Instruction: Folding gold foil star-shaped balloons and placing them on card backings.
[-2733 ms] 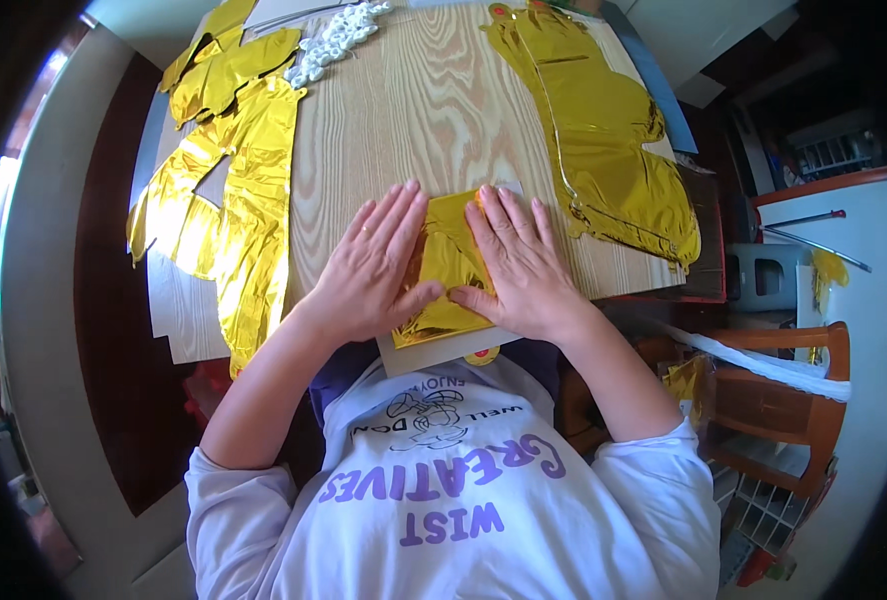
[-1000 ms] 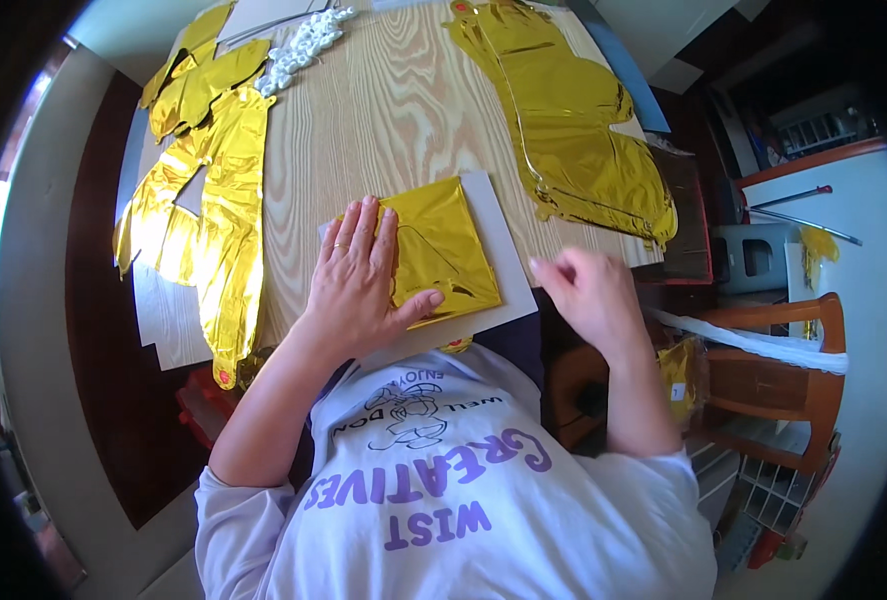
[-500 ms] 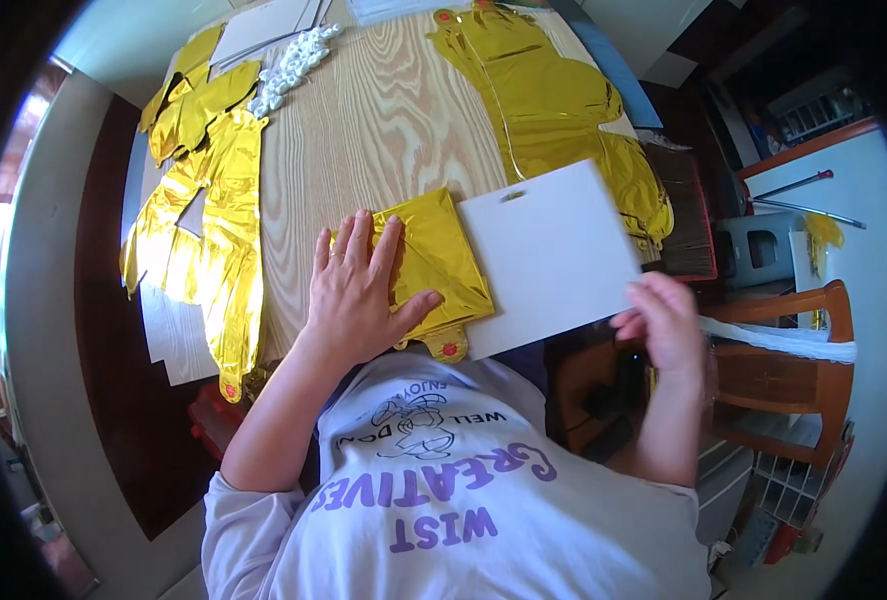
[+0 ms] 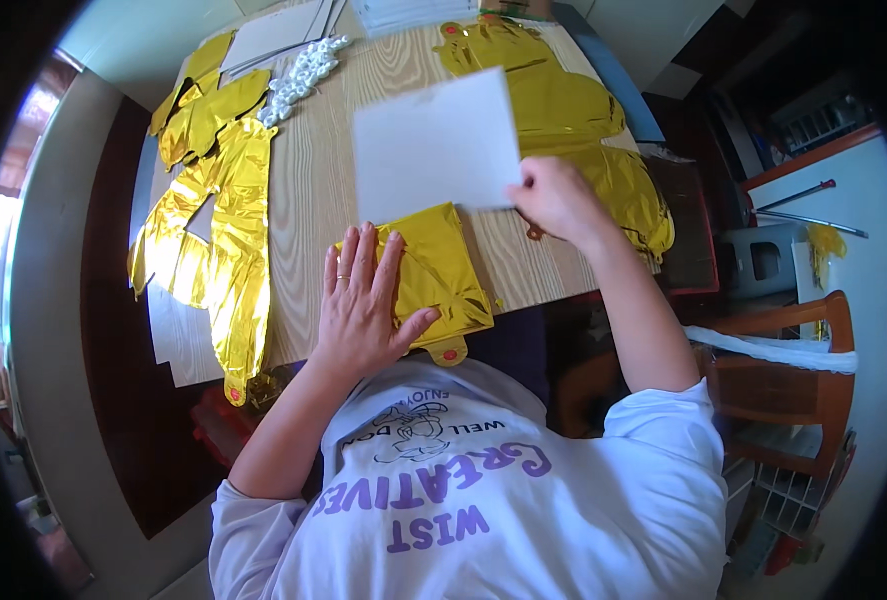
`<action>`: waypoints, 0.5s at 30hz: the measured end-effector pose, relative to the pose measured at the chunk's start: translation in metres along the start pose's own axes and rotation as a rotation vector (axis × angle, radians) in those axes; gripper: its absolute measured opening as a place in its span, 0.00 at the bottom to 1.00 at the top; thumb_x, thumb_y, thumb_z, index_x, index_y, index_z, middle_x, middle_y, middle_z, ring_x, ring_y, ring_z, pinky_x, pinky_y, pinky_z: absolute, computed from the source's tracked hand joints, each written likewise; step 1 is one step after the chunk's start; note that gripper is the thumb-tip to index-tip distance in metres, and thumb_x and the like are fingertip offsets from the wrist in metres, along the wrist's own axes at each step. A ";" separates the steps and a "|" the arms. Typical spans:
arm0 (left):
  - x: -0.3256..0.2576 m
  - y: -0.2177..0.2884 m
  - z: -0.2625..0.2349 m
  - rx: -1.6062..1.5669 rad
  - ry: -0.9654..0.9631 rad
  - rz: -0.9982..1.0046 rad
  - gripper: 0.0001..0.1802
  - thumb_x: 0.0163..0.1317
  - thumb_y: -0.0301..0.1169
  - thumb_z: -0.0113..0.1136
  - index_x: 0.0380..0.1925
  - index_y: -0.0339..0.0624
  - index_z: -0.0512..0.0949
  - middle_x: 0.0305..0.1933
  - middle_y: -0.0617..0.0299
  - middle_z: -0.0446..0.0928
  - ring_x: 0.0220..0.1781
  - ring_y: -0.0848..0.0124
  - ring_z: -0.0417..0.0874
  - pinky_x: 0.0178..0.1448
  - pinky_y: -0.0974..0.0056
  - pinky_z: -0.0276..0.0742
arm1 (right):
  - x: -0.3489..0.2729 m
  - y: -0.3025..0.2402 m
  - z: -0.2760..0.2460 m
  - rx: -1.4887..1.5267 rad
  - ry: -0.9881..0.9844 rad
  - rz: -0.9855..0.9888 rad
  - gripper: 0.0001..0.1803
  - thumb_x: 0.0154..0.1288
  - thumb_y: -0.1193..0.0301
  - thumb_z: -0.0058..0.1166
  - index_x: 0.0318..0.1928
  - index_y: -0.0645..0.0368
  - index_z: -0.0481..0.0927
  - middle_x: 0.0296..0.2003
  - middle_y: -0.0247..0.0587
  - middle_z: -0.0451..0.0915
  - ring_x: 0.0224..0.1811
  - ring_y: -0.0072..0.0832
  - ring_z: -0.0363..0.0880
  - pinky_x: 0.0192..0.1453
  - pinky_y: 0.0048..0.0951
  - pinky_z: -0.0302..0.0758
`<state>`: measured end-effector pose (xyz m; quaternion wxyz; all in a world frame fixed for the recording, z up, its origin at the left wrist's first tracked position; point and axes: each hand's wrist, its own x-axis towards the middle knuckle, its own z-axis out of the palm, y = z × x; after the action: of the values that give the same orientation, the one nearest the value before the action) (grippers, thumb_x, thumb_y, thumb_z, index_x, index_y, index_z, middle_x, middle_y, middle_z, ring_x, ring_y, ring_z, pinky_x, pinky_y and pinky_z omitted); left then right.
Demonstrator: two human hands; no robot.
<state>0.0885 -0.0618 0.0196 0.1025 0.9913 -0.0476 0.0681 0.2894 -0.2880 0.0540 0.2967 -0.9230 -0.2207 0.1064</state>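
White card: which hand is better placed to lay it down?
Probably the right hand: it holds the white card near its lower right corner, while the left hand rests flat on the folded gold foil.

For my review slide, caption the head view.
Left hand flat on folded gold foil, right hand holding a white board.

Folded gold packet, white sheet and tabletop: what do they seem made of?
Folded gold packet under the left hand: metallised film or foil, shiny, judging by creases and glints. White sheet in the right hand: probably card or stiff plastic, matte; it looks flat though held by one corner. Tabletop: dull wood or wood-effect laminate, by its pale grain.
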 end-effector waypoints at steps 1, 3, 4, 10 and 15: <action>0.000 0.000 -0.001 0.013 0.004 -0.003 0.51 0.65 0.67 0.50 0.75 0.39 0.58 0.78 0.35 0.52 0.81 0.39 0.49 0.81 0.40 0.41 | 0.001 -0.010 0.000 -0.021 -0.154 0.028 0.12 0.61 0.66 0.64 0.31 0.65 0.82 0.24 0.49 0.83 0.25 0.33 0.80 0.33 0.37 0.75; 0.000 0.001 -0.003 0.020 0.006 -0.002 0.51 0.65 0.67 0.50 0.75 0.38 0.58 0.78 0.35 0.52 0.81 0.40 0.50 0.81 0.40 0.41 | 0.002 -0.017 0.000 -0.102 -0.345 -0.074 0.14 0.60 0.64 0.65 0.29 0.64 0.82 0.22 0.49 0.81 0.24 0.33 0.80 0.32 0.38 0.74; 0.000 0.001 -0.004 0.019 0.005 0.001 0.51 0.65 0.66 0.50 0.75 0.38 0.58 0.78 0.35 0.53 0.81 0.40 0.50 0.81 0.40 0.41 | 0.002 -0.020 0.000 -0.143 -0.440 -0.124 0.15 0.59 0.63 0.66 0.28 0.64 0.81 0.22 0.50 0.81 0.24 0.34 0.80 0.32 0.39 0.73; 0.010 -0.012 -0.009 -0.073 0.007 -0.006 0.50 0.66 0.66 0.50 0.74 0.38 0.58 0.77 0.35 0.56 0.80 0.39 0.53 0.81 0.42 0.43 | -0.004 -0.038 -0.006 -0.307 -0.316 -0.126 0.15 0.62 0.62 0.63 0.29 0.62 0.83 0.27 0.48 0.82 0.28 0.42 0.81 0.37 0.42 0.74; 0.021 -0.027 -0.011 -0.266 0.035 -0.067 0.46 0.68 0.61 0.50 0.75 0.39 0.58 0.77 0.38 0.56 0.80 0.43 0.53 0.81 0.44 0.46 | -0.004 -0.050 0.028 -0.245 0.100 -0.610 0.19 0.70 0.62 0.57 0.55 0.60 0.80 0.59 0.49 0.77 0.57 0.45 0.77 0.63 0.45 0.70</action>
<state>0.1112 -0.0354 0.0277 0.2359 0.9686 -0.0215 0.0751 0.2596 -0.2401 0.0615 0.2120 -0.8472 -0.4834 -0.0602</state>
